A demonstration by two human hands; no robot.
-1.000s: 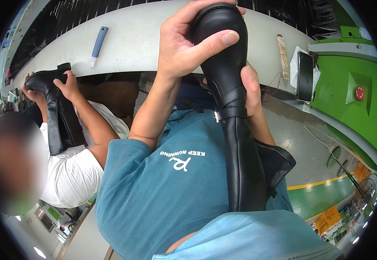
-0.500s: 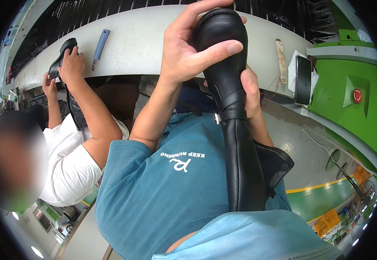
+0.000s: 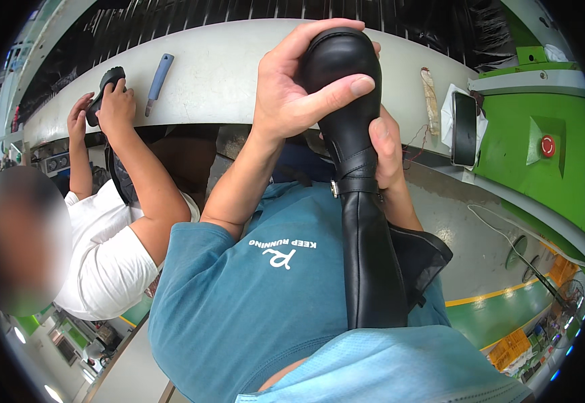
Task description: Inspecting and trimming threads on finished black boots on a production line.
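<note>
A tall black boot (image 3: 370, 248) lies lengthwise against my chest, its rounded toe pointing away over the pale work surface. My left hand (image 3: 298, 87) is wrapped round the toe end, the thumb pressed across the vamp. On the boot's right side, my right hand (image 3: 386, 149) grips near the ankle, thumb along the leather and its other fingers hidden beneath. Just behind that hand, a strap with a metal buckle (image 3: 335, 189) crosses the ankle. The shaft's open flap (image 3: 427, 256) hangs out to the right.
A blue-handled tool (image 3: 161, 75) lies on the pale bench (image 3: 208, 60). At left, a co-worker's hands (image 3: 114, 107) hold a black shoe (image 3: 104, 87). Rightward are a tape-wrapped strip (image 3: 430, 101), a phone (image 3: 464, 127) and a green machine (image 3: 514, 148) with a red button (image 3: 548, 146).
My hands and the boot's toe sit slightly lower in the picture, with the grip unchanged. The co-worker's shoe has turned, and one of the co-worker's hands has come away from it.
</note>
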